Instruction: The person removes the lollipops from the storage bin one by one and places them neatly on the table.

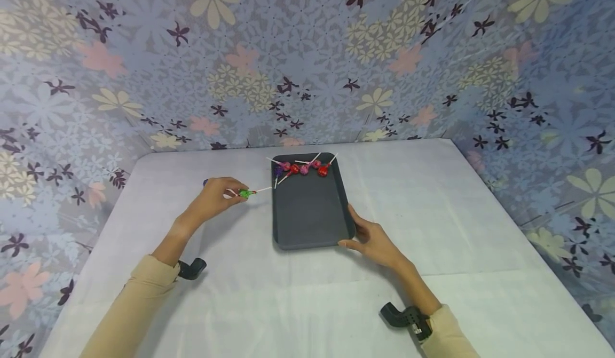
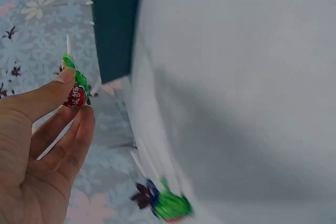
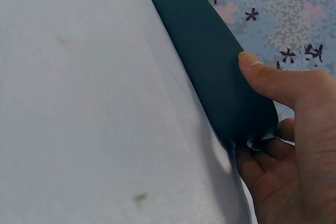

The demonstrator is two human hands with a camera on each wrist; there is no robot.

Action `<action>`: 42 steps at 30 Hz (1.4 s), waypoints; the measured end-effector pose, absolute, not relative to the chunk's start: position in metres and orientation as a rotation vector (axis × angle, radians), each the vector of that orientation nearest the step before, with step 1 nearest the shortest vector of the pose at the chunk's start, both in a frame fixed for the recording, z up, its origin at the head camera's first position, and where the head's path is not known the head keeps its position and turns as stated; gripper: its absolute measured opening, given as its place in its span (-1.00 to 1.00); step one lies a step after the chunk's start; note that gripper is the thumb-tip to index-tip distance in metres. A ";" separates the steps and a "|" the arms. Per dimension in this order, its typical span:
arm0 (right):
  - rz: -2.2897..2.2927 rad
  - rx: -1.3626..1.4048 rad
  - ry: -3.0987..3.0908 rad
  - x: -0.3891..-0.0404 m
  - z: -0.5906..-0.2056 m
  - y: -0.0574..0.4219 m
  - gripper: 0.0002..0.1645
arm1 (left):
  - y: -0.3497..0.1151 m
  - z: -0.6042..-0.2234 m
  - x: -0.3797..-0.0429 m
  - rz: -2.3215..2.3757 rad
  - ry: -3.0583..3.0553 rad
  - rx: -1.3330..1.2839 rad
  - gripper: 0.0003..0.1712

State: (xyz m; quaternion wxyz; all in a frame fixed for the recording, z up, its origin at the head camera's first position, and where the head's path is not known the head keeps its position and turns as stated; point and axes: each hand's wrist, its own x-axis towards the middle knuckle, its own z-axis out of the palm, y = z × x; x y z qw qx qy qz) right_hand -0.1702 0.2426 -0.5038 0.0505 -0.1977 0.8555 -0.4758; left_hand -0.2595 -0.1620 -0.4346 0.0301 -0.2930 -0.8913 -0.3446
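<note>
My left hand [image 1: 216, 200] pinches a green-wrapped lollipop [image 1: 247, 193] between thumb and fingertips, just left of the tray, its white stick pointing toward the tray's left rim. Red lettering shows on its wrapper in the left wrist view. A dark grey baking tray [image 1: 312, 214] lies on the table, with several red, pink and purple lollipops [image 1: 304, 169] grouped along its far end. With thumb and fingers, my right hand [image 1: 377, 242] grips the tray's near right corner. Another green lollipop [image 2: 172, 206] lies on the table beyond my left hand, with a blue one [image 2: 152, 190] partly hidden behind it.
A white cloth [image 1: 418, 203] covers the table. Flower-patterned fabric [image 1: 307, 80] stands behind the table and along both sides. Some lollipop sticks stick out over the tray's far and left rims.
</note>
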 end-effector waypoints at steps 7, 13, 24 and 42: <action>-1.416 -0.603 2.625 -0.171 -0.505 0.240 0.15 | -0.194 -0.446 -0.241 -1.003 -2.800 -0.807 -0.72; -1.436 -0.575 2.610 -0.171 -0.504 0.241 0.16 | -0.217 -0.452 -0.231 -0.916 -2.856 -0.720 -0.72; -1.460 -0.609 2.590 -0.171 -0.503 0.241 0.13 | -0.245 -0.468 -0.225 -0.934 -2.919 -0.564 -0.72; -1.439 -0.595 2.596 -0.169 -0.501 0.240 0.13 | -0.253 -0.474 -0.226 -0.969 -2.940 -0.588 -0.70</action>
